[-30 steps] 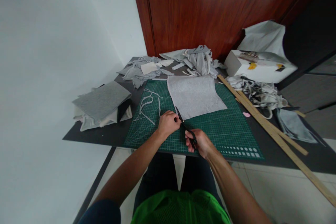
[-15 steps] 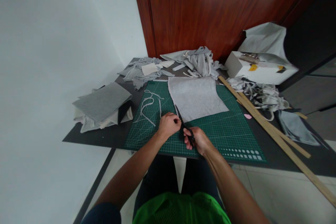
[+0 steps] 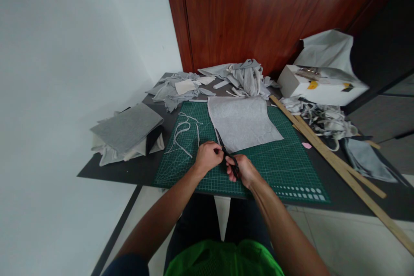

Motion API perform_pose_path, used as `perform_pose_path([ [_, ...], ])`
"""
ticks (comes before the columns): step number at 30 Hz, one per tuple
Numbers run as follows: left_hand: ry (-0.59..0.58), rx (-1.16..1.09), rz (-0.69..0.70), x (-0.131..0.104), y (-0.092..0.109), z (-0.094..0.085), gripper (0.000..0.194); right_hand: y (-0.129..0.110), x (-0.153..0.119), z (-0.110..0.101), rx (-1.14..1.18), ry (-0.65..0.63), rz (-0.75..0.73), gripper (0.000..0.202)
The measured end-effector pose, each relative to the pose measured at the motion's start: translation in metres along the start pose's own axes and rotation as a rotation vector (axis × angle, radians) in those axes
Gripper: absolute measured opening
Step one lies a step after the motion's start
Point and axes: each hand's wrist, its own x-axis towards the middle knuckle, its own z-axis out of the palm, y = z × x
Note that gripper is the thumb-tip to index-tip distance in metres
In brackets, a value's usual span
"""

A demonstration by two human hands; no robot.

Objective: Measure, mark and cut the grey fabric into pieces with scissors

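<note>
A piece of light grey fabric (image 3: 244, 123) lies on the green cutting mat (image 3: 268, 168). My right hand (image 3: 242, 168) is closed around the handles of black scissors (image 3: 233, 161), whose blades point away from me along the fabric's left edge. Beside the blades, my left hand (image 3: 209, 155) pinches a narrow strip at that edge; the fingertips partly hide it. Several thin cut strips (image 3: 181, 131) lie curled on the mat to the left.
Folded grey fabric (image 3: 129, 127) is stacked at the left. Scraps (image 3: 184, 86) and a crumpled heap (image 3: 247, 75) lie at the back. Wooden rulers (image 3: 326, 153), tangled strips (image 3: 330, 120) and a white box (image 3: 320, 84) stand or lie to the right.
The view has shifted very slightly. My right hand with the scissors has moved a touch forward; my left hand keeps its place at the fabric's edge.
</note>
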Motion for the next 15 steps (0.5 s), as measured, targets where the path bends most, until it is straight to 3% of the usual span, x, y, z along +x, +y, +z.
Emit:
perform_pose_path([
  [9,-0.030,-0.071,-0.059,0.001,0.000,-0.004,0.017,-0.008,0.010,0.001,0.002,-0.042,0.016,0.030],
  [15,-0.042,-0.126,-0.090,0.002,0.000,-0.005,0.018,-0.009,0.012,0.003,-0.006,-0.001,0.022,0.027],
])
